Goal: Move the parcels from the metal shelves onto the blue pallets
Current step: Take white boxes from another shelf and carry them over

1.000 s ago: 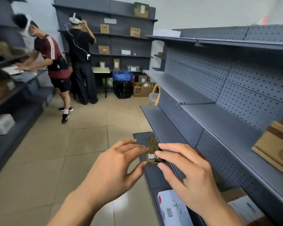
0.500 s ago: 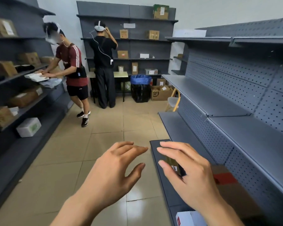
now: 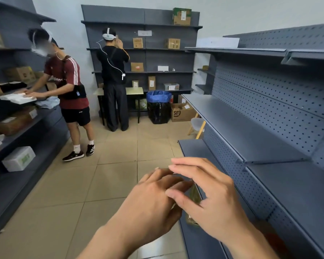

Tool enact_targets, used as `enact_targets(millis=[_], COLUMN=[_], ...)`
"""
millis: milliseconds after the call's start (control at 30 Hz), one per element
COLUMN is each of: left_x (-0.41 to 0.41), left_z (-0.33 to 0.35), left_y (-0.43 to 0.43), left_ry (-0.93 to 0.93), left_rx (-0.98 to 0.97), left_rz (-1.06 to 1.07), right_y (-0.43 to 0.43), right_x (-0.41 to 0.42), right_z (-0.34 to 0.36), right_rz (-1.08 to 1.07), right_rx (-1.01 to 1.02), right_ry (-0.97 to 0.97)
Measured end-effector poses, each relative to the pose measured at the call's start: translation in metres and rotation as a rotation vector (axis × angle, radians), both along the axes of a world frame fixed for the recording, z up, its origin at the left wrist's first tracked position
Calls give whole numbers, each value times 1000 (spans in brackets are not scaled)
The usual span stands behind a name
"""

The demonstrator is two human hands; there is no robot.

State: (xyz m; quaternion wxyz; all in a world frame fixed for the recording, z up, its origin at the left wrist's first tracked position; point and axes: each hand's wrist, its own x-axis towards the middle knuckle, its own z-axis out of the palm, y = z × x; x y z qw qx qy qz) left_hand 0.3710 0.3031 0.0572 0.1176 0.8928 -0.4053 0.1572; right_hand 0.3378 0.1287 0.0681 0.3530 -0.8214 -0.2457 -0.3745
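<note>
A small olive-brown parcel point(image 3: 195, 195) sits between my two hands, low in the middle of the head view, and is mostly hidden by my fingers. My right hand point(image 3: 216, 200) grips it with fingers over the top and thumb below. The fingers of my left hand point(image 3: 151, 200) reach in under the right-hand fingers and press against the parcel's left side. Both hands hover over the front edge of the bottom metal shelf point(image 3: 193, 148) on the right. No blue pallet is in view.
Bare grey pegboard shelves point(image 3: 251, 128) run along my right. A person in a red shirt point(image 3: 67, 85) handles parcels at the left shelves. A person in black point(image 3: 113, 71) faces the far shelves, which hold several boxes. A black bin point(image 3: 158, 109) stands on the tiled floor.
The view has swung up and left. My left hand let go of the parcel half a second ago and has now closed back onto it beside my right hand.
</note>
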Motion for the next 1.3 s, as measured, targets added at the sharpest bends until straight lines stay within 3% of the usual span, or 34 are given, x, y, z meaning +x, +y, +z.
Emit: enact_targets(millis=[300, 733, 1300], left_x=[96, 213, 429], left_z=[-3, -4, 46], left_y=[-42, -24, 81], left_ry=[-35, -24, -2], left_rx=[45, -38, -273], left_rz=[42, 63, 29], right_y=[-46, -67, 38], right_x=[93, 207, 418], right_z=[-6, -14, 31], right_rz=[-27, -216, -285], right_rx=[0, -51, -86], right_ry=[30, -6, 4])
